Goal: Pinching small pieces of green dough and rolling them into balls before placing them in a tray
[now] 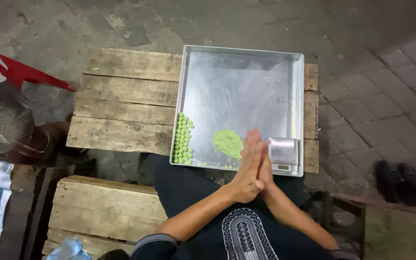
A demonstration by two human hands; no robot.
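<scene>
Palms pressed flat together, my left hand over right hand, fingers straight, contents hidden, above metal tray near edge, green dough lump, pellets at its left wall, small scale in its near right corner.

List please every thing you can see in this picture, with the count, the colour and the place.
metal tray: one, silver, on the wooden table
wooden table: one, pale brown, centre
small dough balls: many, green, rows along tray's left edge
dough lump: one, green, tray's near side
small scale: one, silver, tray's near right corner
shoes: two, black, on paving at right
left hand: one, pressed palm to palm against right hand, over tray's near edge
</scene>
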